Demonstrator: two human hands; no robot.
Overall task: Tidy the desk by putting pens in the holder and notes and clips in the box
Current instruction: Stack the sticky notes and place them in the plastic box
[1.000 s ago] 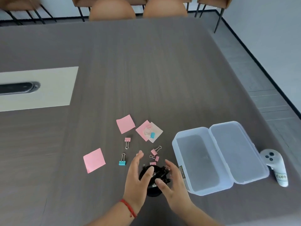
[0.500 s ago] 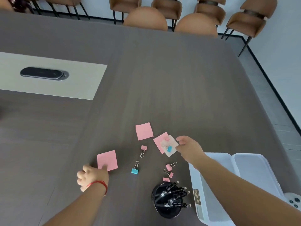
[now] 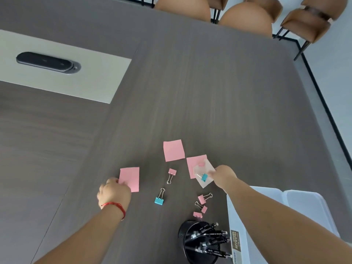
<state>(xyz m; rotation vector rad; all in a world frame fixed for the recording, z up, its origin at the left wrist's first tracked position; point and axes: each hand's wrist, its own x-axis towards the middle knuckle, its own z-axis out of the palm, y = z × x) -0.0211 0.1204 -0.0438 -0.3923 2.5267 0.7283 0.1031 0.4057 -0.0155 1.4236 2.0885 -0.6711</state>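
Nearest, the black holder stands at the table's near edge with the pens already in it, leaning right. Just right of it lies the clear box, lid open, partly hidden by the right forearm. Beyond the holder, three pink clips lie close together, a blue clip sits to their left, and a lone pink clip lies farther on.

The left hand, a red string at its wrist, has its fingers curled on the near left corner of a pink note; whether they pinch it cannot be told. The right hand reaches over to a pale note that overlaps another pink one and carries a small blue clip; its fingertips touch the pale note's right edge, the grip unclear. A fourth note lies apart, farther out.

At the far edge stand tan chairs.
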